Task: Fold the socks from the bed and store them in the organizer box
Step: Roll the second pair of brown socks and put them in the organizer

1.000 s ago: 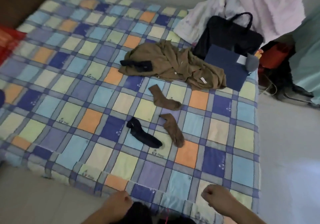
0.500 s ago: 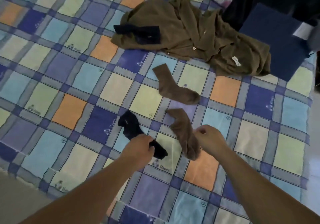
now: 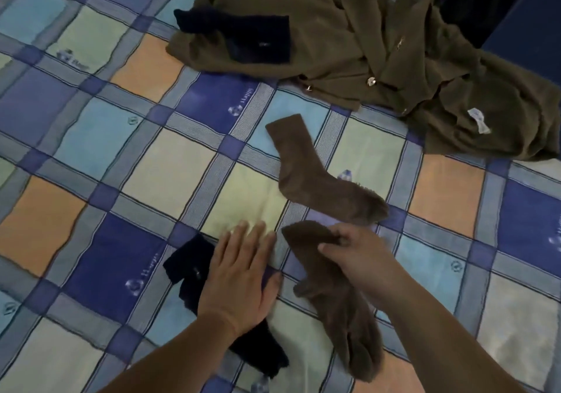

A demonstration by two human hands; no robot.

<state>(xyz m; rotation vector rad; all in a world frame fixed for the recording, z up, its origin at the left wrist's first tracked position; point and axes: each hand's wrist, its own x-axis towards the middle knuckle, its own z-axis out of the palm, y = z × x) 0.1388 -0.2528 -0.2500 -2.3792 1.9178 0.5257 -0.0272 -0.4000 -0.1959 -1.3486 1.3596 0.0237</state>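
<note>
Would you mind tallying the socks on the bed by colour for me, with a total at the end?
Brown socks: 2, one lying flat on the quilt, one pinched at its cuff by the right hand.
Navy socks: 2, one under the flat left hand, one on the olive garment.
Total: 4 socks.

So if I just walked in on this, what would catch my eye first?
Probably the two hands low in the middle of the checked bedspread: the right hand pinches the cuff of a brown sock, while the left hand lies flat over a dark navy sock. Just beyond them lies a second brown sock, and further back a crumpled olive-brown garment with another navy sock on it.
</note>
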